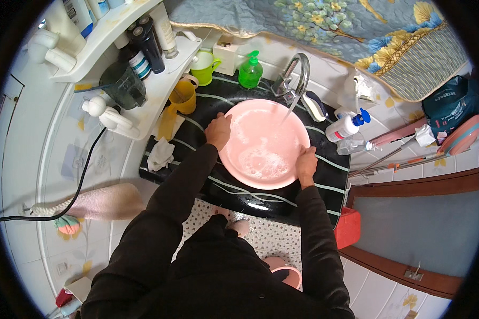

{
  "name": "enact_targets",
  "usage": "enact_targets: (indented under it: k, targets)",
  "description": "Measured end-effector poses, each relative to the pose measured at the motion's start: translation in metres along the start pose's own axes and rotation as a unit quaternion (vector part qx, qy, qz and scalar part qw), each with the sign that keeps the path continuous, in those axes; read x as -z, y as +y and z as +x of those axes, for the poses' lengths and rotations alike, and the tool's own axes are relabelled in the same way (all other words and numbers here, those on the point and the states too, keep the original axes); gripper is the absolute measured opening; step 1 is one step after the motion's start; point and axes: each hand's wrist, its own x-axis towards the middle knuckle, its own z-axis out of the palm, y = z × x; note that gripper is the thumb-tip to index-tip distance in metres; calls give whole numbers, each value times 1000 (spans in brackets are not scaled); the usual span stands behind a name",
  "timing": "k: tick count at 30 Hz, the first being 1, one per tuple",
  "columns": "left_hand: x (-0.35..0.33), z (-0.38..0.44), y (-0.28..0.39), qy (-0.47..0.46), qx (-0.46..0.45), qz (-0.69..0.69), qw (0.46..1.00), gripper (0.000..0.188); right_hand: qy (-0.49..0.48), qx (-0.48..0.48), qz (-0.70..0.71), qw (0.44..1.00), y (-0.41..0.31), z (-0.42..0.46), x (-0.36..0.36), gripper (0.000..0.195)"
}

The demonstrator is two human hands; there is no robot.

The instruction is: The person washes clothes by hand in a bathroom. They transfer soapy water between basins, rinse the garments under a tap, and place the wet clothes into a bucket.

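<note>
A round pink plastic basin (239, 167) sits at the washbasin in the black, pale-veined counter (231, 199). Foamy water (263, 159) lies inside it, the suds thickest near my side. Water runs into the basin from a chrome faucet (302, 75) at the back right. My left hand (218, 130) grips the basin's rim at the left. On the rim's lower right side, my right hand (306, 164) has hold too, its thumb on top. The fingers under the rim are partly hidden.
Behind the basin stand a green soap pump bottle (250, 72) and a lime-green cup (202, 68). A scrub brush (315, 106) and a white pump bottle (345, 127) are at the right. A crumpled cloth (161, 154) lies left, below a crowded white shelf (175, 60).
</note>
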Motion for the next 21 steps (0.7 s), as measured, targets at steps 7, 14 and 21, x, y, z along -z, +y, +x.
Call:
enact_targets:
  k: [7,14,21]
  targets:
    - [3,-2,5,-8,10,-5,1000,45,8,7,3,1000,6,2,-2,36]
    - [-2,7,-4,-19,36,-15,999,50,-4,-17,-6,1000,-1,0,-3,37]
    - [-6,4,-1,14,12,-8,1000,47,-9,-30,12,999,-3,-1,4,34]
